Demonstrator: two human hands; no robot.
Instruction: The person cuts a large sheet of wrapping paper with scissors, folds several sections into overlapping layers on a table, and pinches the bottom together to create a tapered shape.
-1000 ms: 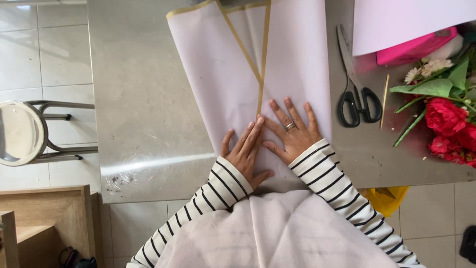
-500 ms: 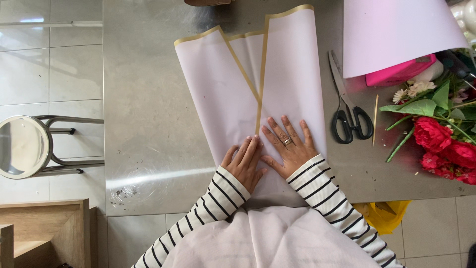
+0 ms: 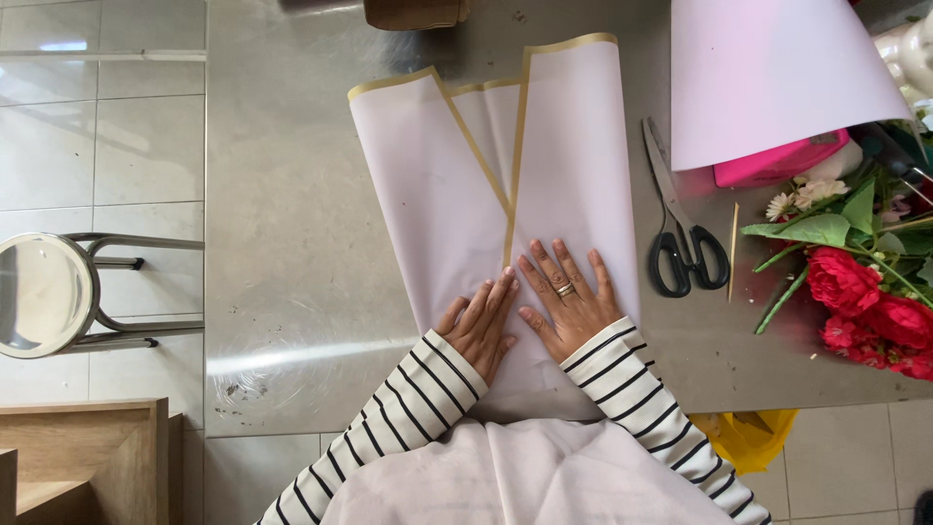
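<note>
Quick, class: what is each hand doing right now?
Left hand: open, flat on the pale wrapping paper.
Right hand: open, fingers spread, pressing the same paper.

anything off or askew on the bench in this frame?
Nothing damaged or spilled. The pale wrapping sheet with gold edging lies folded with its flaps overlapping unevenly, so the top edges stand at different heights. Both the left hand and right hand press flat on it. The scissors lie closed beside it.

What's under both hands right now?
Left hand and right hand press flat on folded pale wrapping paper over the steel table. Anything beneath the paper is hidden.
</note>
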